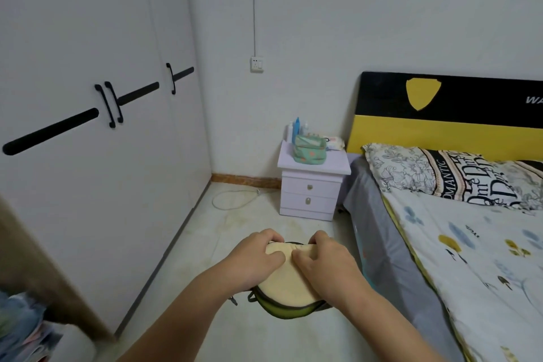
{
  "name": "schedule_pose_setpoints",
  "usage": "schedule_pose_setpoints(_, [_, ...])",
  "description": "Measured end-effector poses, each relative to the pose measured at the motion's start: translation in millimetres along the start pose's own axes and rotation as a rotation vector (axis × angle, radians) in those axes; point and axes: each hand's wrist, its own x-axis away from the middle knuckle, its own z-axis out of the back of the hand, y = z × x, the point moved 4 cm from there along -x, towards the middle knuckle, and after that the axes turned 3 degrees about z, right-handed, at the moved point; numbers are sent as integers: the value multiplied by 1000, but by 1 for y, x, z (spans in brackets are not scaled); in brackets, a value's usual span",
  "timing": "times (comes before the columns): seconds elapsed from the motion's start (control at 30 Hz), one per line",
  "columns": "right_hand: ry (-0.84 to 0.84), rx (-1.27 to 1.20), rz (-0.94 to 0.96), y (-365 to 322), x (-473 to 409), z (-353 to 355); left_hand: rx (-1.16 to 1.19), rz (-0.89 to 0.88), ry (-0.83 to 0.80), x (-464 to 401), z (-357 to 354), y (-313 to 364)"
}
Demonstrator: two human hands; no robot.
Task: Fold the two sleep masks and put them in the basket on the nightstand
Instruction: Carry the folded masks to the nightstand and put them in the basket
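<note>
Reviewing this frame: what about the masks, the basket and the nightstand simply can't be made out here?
All from the head view:
- Sleep masks: left hand and right hand cover the stack; whether it holds one mask or two is unclear.
- Basket: too small and far to see its contents.
- Bottles behind the basket: partly hidden, labels unreadable.
- Nightstand: drawer contents hidden by closed fronts.

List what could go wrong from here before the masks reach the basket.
1. Both hands, left hand and right hand, pinch the stacked sleep masks in mid-air; the fold may spring open or the green lower one slip out.
2. A dark strap dangles below and might snag.
3. The basket on the nightstand already looks full and bottles stand close behind, so they could be knocked.
</note>
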Motion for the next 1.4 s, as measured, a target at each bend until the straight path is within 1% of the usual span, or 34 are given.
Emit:
schedule_pose_setpoints(0.33, [25, -85, -58, -31, -127, -16, -61, -85, -80, -139, 63, -9])
schedule_pose_setpoints(0.53, [41, -80, -117, -32, -190, -19, -88, -101, -109, -210, 78, -6])
schedule_pose_setpoints(0.77, [43, -76, -97, -11, -274, -14, -92, -102, -120, -292, 81, 6])
schedule_pose_setpoints(1.1, [13, -65, -49, 36, -412, 25, -73, -70, -87, -424, 73, 61])
schedule_pose_setpoints(1.4, [-17, -61, -53, 60, -514, 38, -114, -64, -103, -527, 76, 85])
